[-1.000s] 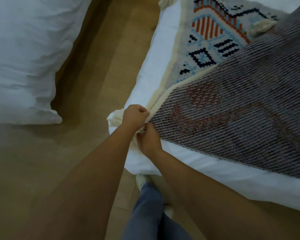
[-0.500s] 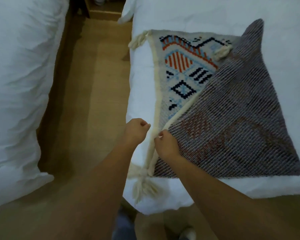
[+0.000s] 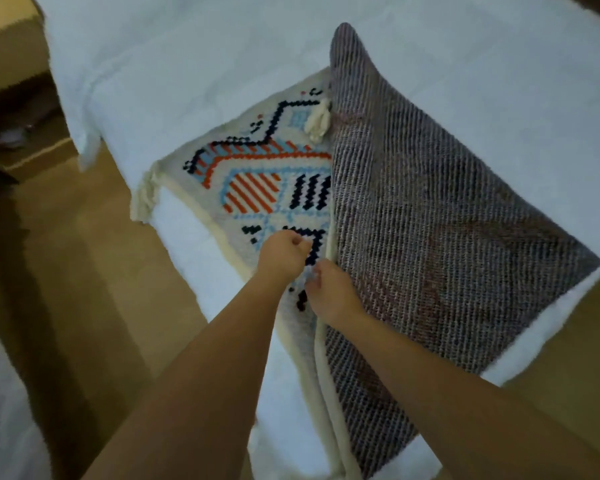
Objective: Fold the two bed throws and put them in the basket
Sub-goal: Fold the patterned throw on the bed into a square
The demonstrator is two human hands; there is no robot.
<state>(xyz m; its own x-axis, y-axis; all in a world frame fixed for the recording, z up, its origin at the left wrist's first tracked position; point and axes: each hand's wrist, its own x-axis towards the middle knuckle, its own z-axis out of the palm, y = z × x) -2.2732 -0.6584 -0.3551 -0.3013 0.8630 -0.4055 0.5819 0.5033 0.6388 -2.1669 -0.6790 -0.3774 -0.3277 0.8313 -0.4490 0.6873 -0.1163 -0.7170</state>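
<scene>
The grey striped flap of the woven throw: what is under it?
The throw's patterned orange, blue and black face runs under the grey flap; the rest is covered. White bedding lies beneath.

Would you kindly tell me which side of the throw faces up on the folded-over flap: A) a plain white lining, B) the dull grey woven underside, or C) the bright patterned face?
B: the flap of the throw shows dull grey weave, its pattern only faint.
</scene>
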